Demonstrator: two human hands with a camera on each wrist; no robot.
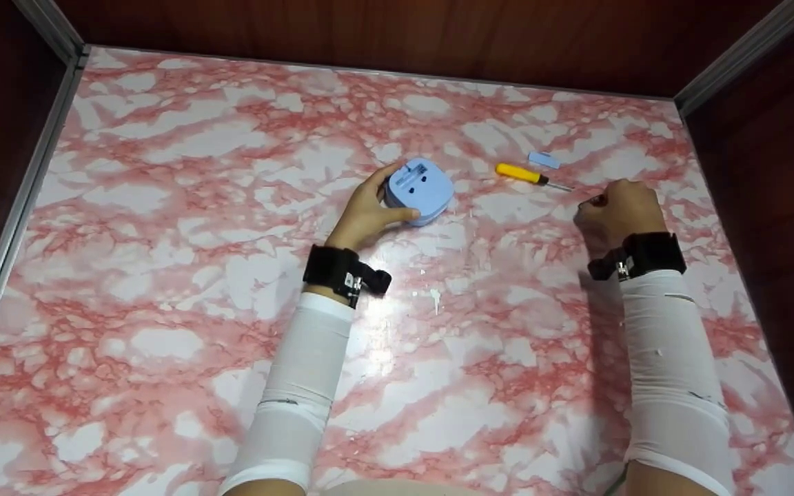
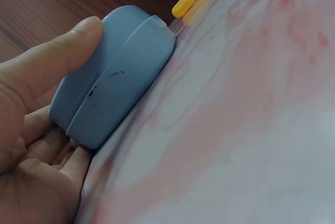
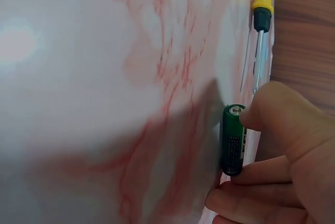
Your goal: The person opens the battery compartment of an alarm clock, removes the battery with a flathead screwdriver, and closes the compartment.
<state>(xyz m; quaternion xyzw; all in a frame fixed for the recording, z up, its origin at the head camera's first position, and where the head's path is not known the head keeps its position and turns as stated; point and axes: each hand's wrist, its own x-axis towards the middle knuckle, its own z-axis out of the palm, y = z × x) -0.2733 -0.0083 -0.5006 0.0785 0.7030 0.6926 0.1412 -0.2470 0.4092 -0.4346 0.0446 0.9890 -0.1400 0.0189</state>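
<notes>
The person's left hand [image 1: 366, 213] holds a rounded blue plastic case [image 1: 420, 191] that rests on the pink-and-white marbled table [image 1: 163, 207], a little left of the table's middle and toward its far half. The thumb lies along one side of the case and the fingers curl round the other, so the hand is closed about it; in the left wrist view the thumb presses on the case's [image 2: 112, 85] upper shell while the fingertips [image 2: 57, 153] tuck beneath its near edge, and a seam shows between the two halves of the shell. The top of the case, seen from the head view, carries a recessed slot.

The right hand [image 1: 619, 212] sits to the right, well apart from the case, its fingers curled. It pinches a small green battery [image 3: 233, 139] between thumb and fingers, the battery's metal tip just beside the thumb, and the battery is close to the table surface; whether it touches cannot be told.

Just beyond the right hand lies a screwdriver [image 1: 531, 176] with a yellow handle, black collar and thin metal shaft, its tip pointing toward that hand. A small pale blue flat piece [image 1: 544, 160] lies just beyond the screwdriver. Dark wooden walls [image 1: 369, 31] with metal corner strips enclose the table on three sides
</notes>
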